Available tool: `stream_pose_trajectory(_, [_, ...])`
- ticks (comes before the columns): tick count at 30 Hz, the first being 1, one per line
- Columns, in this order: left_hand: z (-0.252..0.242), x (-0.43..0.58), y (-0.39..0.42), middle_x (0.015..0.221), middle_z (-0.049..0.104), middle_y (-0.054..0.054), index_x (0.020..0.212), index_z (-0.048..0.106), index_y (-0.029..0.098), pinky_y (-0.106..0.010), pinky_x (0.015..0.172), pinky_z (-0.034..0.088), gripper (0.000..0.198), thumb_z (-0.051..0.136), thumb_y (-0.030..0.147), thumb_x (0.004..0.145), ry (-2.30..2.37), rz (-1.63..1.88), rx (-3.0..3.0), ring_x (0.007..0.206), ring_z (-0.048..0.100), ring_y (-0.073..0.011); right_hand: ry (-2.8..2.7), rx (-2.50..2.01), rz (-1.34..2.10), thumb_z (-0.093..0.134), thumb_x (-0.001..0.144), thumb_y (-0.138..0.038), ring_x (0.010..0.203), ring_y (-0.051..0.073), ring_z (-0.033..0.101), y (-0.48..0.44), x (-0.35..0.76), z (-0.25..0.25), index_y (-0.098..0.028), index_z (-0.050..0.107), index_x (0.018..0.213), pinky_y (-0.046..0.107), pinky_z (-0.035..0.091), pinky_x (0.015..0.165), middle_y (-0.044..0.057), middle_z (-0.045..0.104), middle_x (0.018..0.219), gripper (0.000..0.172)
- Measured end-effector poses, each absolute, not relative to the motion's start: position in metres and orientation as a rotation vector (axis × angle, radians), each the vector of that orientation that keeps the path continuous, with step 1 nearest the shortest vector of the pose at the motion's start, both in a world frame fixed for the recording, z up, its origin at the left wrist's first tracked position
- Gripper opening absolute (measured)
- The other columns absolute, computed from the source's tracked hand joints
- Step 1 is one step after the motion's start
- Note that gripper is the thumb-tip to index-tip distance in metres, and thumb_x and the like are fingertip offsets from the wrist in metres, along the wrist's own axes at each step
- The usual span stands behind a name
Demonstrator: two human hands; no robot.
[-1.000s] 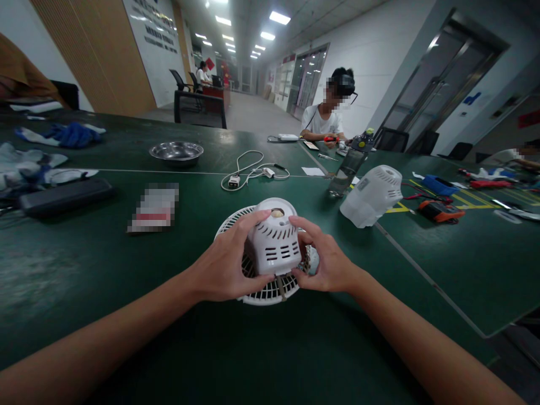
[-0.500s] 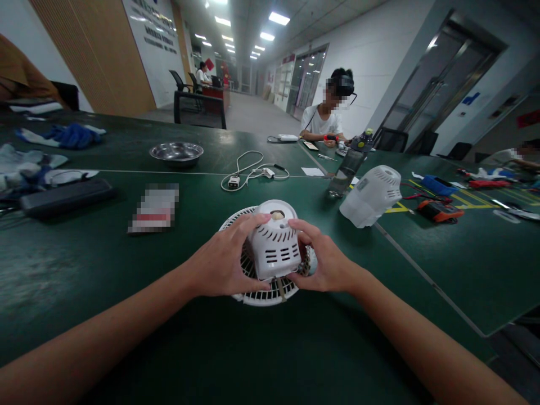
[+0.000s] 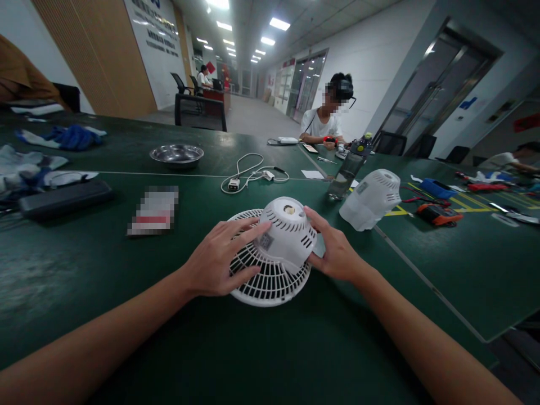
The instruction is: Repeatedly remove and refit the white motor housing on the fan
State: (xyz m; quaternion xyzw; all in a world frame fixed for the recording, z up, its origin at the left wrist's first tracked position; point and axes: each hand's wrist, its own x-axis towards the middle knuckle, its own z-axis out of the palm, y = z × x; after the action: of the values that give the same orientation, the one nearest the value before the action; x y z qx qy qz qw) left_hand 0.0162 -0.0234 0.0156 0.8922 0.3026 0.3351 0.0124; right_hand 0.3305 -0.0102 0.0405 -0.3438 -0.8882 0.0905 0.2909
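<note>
A white fan head lies grille-down on the green table (image 3: 126, 337). Its round grille (image 3: 270, 281) faces the table and the slotted motor housing (image 3: 287, 233) points up, a small label on its left side. My left hand (image 3: 219, 259) rests flat on the grille's left side, fingers spread, fingertips touching the housing. Around the housing's right side my right hand (image 3: 335, 250) is curled, thumb on its top edge.
A second white fan housing (image 3: 371, 197) lies to the right, by a clear bottle (image 3: 346, 171). Behind are a white cable with plug (image 3: 248, 171), a steel bowl (image 3: 176, 153), a black bar (image 3: 63, 198) and blue cloths (image 3: 71, 136). A person sits at the far side.
The motor housing has turned, so its label now faces me. My left hand has opened from gripping the housing to lying flat on the grille.
</note>
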Motion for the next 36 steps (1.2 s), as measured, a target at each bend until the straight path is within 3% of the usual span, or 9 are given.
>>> stream_pose_trajectory(6, [0.014, 0.013, -0.021, 0.152, 0.054, -0.013, 0.157, 0.034, 0.026, -0.055, 0.11, 0.045, 0.067, 0.058, 0.042, 0.097, 0.978, 1.102, 2.676, 0.136, 0.054, -0.0342, -2.177, -0.911, 0.118, 0.058, 0.088, -0.013, 0.112, 0.028, 0.067, -0.009, 0.332, 0.042, -0.039, 0.032, 0.158, 0.056, 0.058, 0.094, 0.008, 0.066, 0.128, 0.079])
stream_pose_trajectory(13, [0.007, 0.017, -0.021, 0.15, 0.056, -0.013, 0.159, 0.031, 0.026, -0.059, 0.111, 0.046, 0.075, 0.061, 0.046, 0.092, 0.909, 1.118, 2.612, 0.133, 0.056, -0.0359, -2.171, -0.786, 0.155, 0.059, 0.092, -0.039, 0.124, 0.032, 0.058, -0.029, 0.308, 0.058, -0.033, 0.046, 0.146, 0.058, 0.052, 0.102, 0.01, 0.055, 0.138, 0.056])
stream_pose_trajectory(19, [0.005, 0.018, -0.02, 0.153, 0.052, -0.013, 0.158, 0.032, 0.027, -0.059, 0.112, 0.046, 0.074, 0.061, 0.045, 0.092, 0.837, 1.138, 2.616, 0.136, 0.052, -0.0359, -2.18, -0.961, 0.062, 0.073, 0.088, -0.04, 0.121, 0.031, 0.059, -0.029, 0.295, 0.057, -0.033, 0.041, 0.145, 0.056, 0.054, 0.101, 0.011, 0.055, 0.135, 0.066])
stream_pose_trajectory(36, [0.008, 0.018, -0.022, 0.153, 0.052, -0.015, 0.156, 0.033, 0.026, -0.061, 0.113, 0.044, 0.073, 0.063, 0.04, 0.091, 0.826, 1.099, 2.633, 0.138, 0.052, -0.0366, -2.285, -0.995, 0.138, 0.074, 0.087, -0.041, 0.111, 0.031, 0.062, -0.024, 0.302, 0.062, -0.039, 0.037, 0.152, 0.055, 0.055, 0.094, 0.009, 0.058, 0.132, 0.075])
